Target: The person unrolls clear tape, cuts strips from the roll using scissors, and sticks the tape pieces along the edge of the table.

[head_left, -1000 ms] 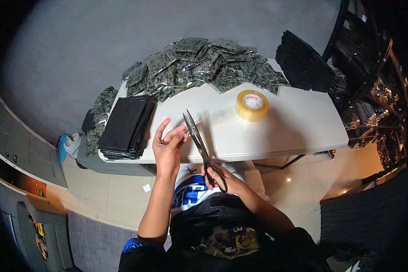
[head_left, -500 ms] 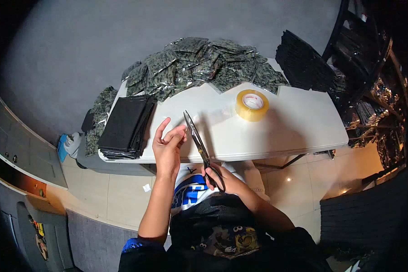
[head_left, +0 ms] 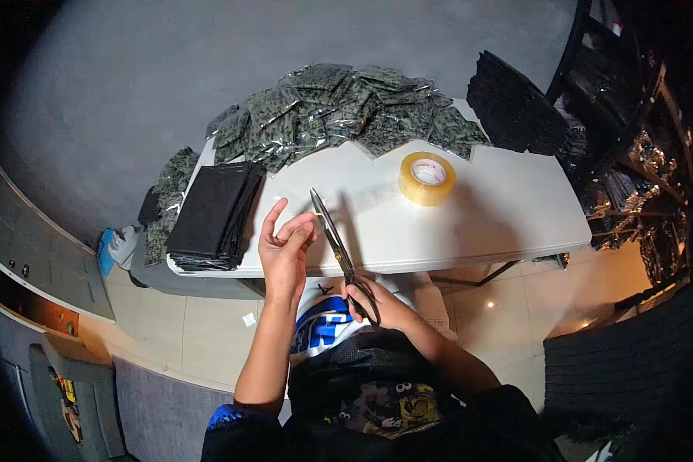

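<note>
My right hand (head_left: 385, 305) is wrapped round the handles of black-handled scissors (head_left: 337, 245), whose blades point up and away over the table edge. Thumb and finger of my left hand (head_left: 287, 242) are pinched just left of the blades, with the other fingers partly raised. Between them seems to be the end of a thin clear strip of tape (head_left: 377, 198), hard to see against the white top. That strip leads toward a roll of clear yellowish tape (head_left: 426, 179) lying on the table. The scissor blades look nearly closed, close beside my left fingertips.
The white table (head_left: 516, 208) carries a stack of folded black fabric (head_left: 212, 212) at left and a heap of camouflage-patterned items in clear bags (head_left: 331, 112) along the back. More black items (head_left: 516, 104) are piled at back right, beside a dark rack (head_left: 616, 100).
The scissors have shifted very slightly to the left, and their handles look a little closer together. My left hand has barely moved; the tape roll stays in place.
</note>
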`<control>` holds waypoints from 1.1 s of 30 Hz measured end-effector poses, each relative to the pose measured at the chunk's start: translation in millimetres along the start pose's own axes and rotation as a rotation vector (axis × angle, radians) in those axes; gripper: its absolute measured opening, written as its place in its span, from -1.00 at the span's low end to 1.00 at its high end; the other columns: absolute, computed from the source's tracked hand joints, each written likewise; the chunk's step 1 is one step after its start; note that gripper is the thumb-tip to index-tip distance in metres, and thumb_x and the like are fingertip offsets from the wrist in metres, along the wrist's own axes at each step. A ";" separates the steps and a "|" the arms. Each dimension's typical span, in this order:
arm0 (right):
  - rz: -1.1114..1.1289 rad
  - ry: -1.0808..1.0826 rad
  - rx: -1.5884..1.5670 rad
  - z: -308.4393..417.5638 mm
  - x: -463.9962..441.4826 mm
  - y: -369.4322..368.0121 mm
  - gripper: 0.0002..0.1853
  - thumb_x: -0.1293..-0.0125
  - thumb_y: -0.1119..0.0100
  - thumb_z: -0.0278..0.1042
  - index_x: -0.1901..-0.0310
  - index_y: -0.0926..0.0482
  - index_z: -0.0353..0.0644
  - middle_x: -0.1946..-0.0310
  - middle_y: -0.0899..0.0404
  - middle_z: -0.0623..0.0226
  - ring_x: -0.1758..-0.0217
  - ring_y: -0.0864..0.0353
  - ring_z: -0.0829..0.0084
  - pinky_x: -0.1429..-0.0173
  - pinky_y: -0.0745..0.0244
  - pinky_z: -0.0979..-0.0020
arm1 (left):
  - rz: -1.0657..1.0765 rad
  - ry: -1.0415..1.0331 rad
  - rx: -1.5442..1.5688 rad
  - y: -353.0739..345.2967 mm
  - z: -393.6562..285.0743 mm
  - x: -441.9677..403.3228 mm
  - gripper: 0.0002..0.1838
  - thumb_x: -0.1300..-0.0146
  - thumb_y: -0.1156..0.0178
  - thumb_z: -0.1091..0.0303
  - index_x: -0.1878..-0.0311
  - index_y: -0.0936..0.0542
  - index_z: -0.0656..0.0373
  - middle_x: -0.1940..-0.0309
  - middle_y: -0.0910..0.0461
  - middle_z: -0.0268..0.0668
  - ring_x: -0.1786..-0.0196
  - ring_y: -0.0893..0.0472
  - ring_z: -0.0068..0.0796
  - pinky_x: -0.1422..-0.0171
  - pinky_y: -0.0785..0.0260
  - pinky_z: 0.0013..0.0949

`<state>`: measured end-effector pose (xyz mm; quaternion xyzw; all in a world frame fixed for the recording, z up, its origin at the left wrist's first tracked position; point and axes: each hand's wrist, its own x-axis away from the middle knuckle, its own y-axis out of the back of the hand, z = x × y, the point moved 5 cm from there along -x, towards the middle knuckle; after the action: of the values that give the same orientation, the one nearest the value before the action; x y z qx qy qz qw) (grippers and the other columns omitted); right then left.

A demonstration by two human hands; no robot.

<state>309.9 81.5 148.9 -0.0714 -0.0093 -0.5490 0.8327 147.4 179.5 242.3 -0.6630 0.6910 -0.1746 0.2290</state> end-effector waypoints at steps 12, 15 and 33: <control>-0.004 0.014 -0.046 10.3 7.7 8.1 -0.60 -0.76 0.11 0.07 -0.04 -0.47 -0.16 0.46 -0.48 0.43 0.42 -0.52 0.55 0.27 -0.45 0.43 | 0.000 -0.100 0.026 15.5 -15.3 -2.9 -0.34 -0.45 -0.37 0.40 -0.56 -0.38 0.08 -0.16 -0.72 -0.14 -0.01 -0.69 -0.45 -0.15 -0.52 -0.29; -0.023 0.041 0.044 35.0 20.2 21.4 -0.62 -0.73 0.03 0.05 -0.05 -0.48 -0.15 0.44 -0.47 0.46 0.41 -0.51 0.57 0.26 -0.45 0.44 | -0.047 -0.085 0.000 14.5 -17.2 -1.4 -0.29 -0.43 -0.39 0.40 -0.58 -0.35 0.04 -0.21 -0.71 -0.14 -0.06 -0.68 -0.45 -0.17 -0.52 -0.28; -0.232 0.150 0.195 53.7 42.5 67.9 -0.81 -0.66 -0.15 -0.21 0.01 -0.55 -0.17 0.46 -0.47 0.52 0.42 -0.46 0.66 0.28 -0.40 0.48 | 0.087 -0.234 -0.944 -18.7 6.2 -8.4 0.10 -0.20 -0.45 0.67 -0.70 -0.03 -0.02 -0.33 -0.58 0.10 0.33 -0.78 -0.40 0.21 -0.60 -0.39</control>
<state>392.3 75.9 198.7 0.0526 -0.0086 -0.6417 0.7651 166.6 187.1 248.1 -0.6802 0.6914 0.2431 -0.0135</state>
